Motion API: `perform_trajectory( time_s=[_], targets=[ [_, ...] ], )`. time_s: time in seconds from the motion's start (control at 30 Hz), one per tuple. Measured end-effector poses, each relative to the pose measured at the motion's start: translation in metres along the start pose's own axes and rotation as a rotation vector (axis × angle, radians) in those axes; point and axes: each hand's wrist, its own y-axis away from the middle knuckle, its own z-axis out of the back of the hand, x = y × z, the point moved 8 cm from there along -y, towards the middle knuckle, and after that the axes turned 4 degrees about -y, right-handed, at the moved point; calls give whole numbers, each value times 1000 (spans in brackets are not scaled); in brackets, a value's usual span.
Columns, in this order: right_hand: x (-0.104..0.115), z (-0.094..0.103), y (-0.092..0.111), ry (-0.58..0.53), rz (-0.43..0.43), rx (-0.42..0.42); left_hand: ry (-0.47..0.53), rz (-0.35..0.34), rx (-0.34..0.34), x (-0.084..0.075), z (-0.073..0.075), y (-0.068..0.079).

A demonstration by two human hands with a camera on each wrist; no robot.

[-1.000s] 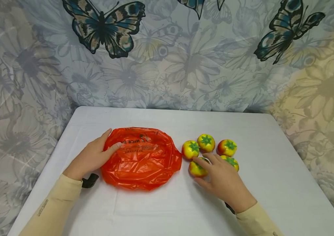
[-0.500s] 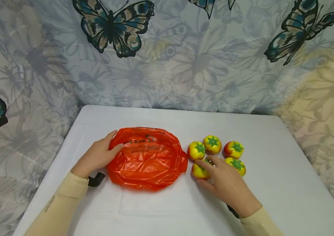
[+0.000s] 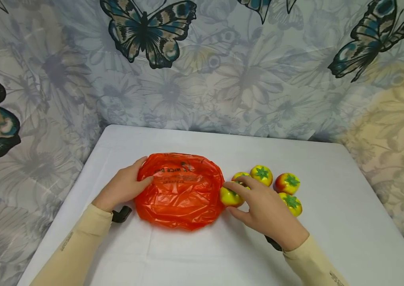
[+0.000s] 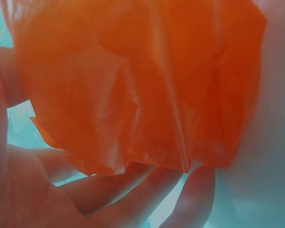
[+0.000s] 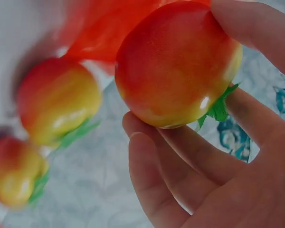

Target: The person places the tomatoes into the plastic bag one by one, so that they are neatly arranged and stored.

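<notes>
We are curling our left hand (image 3: pixel 123 186) around the left edge of a red bag (image 3: pixel 180 198) on the tabletop (image 3: pixel 187 258) and pinching a red-and-yellow fruit (image 3: pixel 229 197) in our right hand (image 3: pixel 268 212) just beside the bag's right end, while four more fruits (image 3: pixel 287 183) are sitting farther right of the bag.

Fine print (image 3: pixel 179 179) on the red bag (image 3: pixel 180 202) is illegibly small.

In the head view, around the right hand (image 3: pixel 266 210), four loose fruits (image 3: pixel 287 183) block 11 to 3 o'clock, the bag (image 3: pixel 178 194) 9; open table (image 3: pixel 220 262) lies at 7.
</notes>
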Motion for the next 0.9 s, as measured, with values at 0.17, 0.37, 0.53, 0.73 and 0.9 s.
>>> perform_trajectory(
  time_s=[0.17,0.37,0.53,0.73,0.9],
  targets=[
    [22,-4,-31,-70,93,-8,-1,-3,-7,1,1,-3],
    [41,-23,-71,-131,134,57,2,8,-17,4,2,-4],
    [54,-40,-105,-125,149,112,6,3,-27,8,3,-4],
    [69,-55,-137,-127,164,120,10,9,-32,9,3,-5],
    [79,-69,-155,-141,166,135,21,3,-37,8,2,-4]
  ],
)
